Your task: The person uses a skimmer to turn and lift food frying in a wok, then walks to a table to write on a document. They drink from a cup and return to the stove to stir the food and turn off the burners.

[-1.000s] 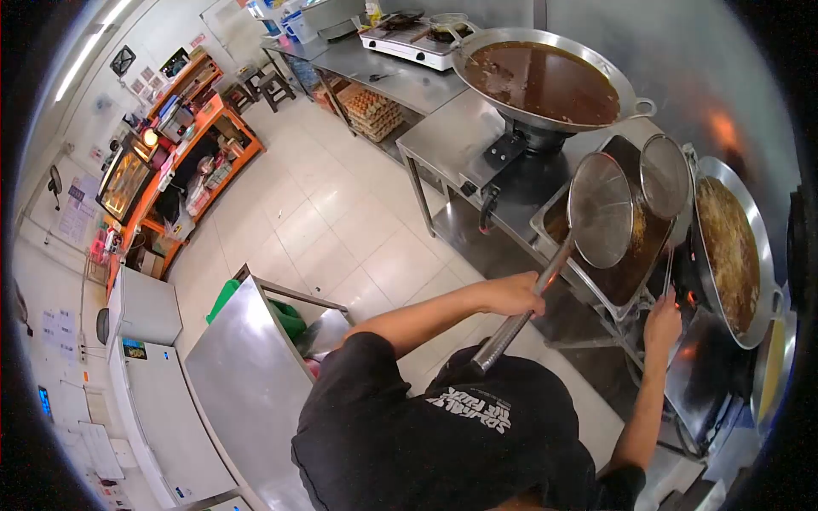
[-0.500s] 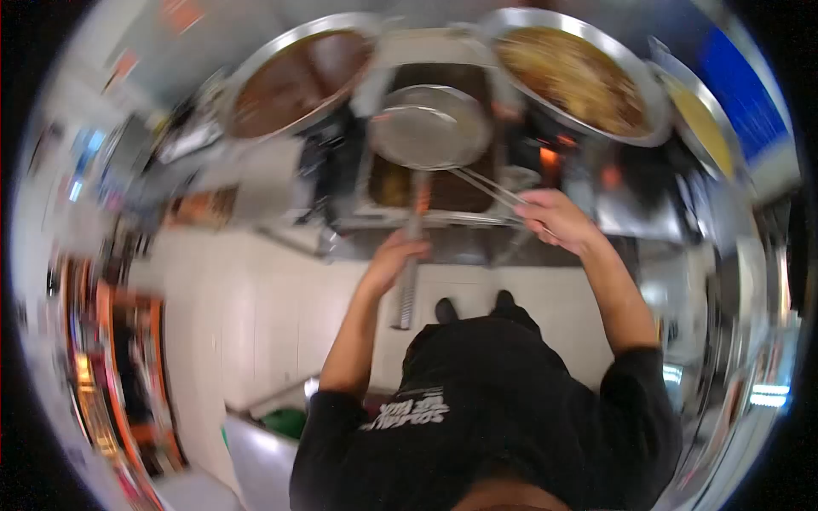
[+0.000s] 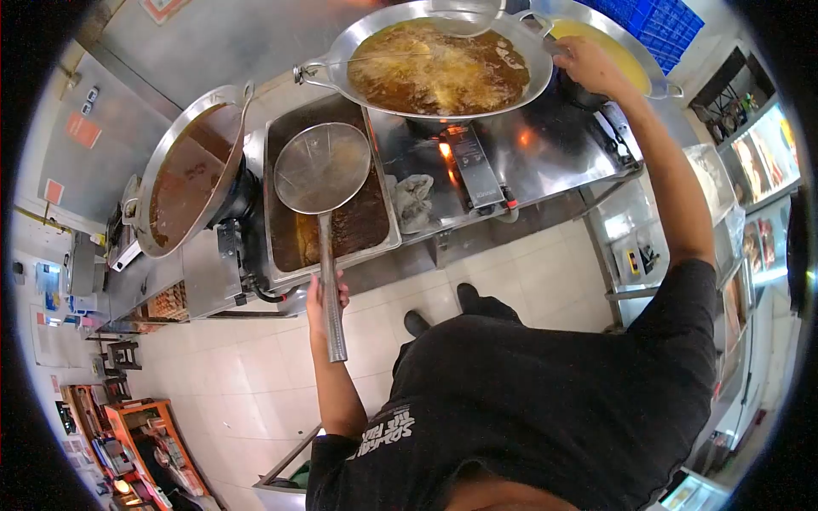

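Note:
My left hand [image 3: 322, 296] grips the long metal handle of a large round mesh skimmer [image 3: 322, 168]. The skimmer's bowl rests over a rectangular steel tray [image 3: 277, 247] that holds dark fried pieces. My right hand [image 3: 588, 61] reaches far forward to the right rim of a big wok [image 3: 439, 64] of bubbling oil with food frying in it. It holds the handle of a second strainer [image 3: 464, 15], whose bowl sits at the wok's far edge. The handle itself is mostly hidden.
A wok of brown sauce [image 3: 183, 183] stands left of the tray. A pan of yellow liquid [image 3: 618, 47] sits behind my right hand. A flame [image 3: 443, 150] burns under the oil wok. A crumpled cloth [image 3: 413, 202] lies on the steel counter. Blue crates [image 3: 660, 17] are at top right.
My view has swung round to the right. My right hand has moved with the second strainer from over the tray to the oil wok. My left hand still holds the big skimmer over the tray.

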